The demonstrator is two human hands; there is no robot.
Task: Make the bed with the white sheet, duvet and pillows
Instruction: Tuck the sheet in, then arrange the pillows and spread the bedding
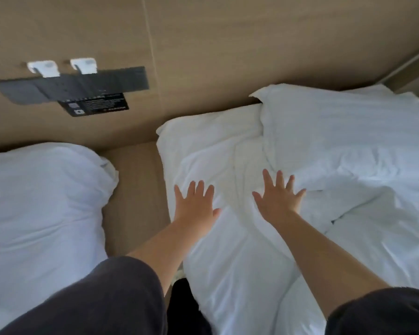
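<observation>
With my left hand (195, 206) and right hand (277, 201) spread wide and flat, holding nothing, I press the rumpled duvet (228, 250) at centre frame, probably to smooth creases below the pillow (336, 122) at upper right.

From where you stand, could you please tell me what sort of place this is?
Probably a hotel room. Two beds in plain white bedding, the left bed and the right bed, stand side by side against a wood-panelled wall, which carries a dark socket panel with a printed notice.
</observation>
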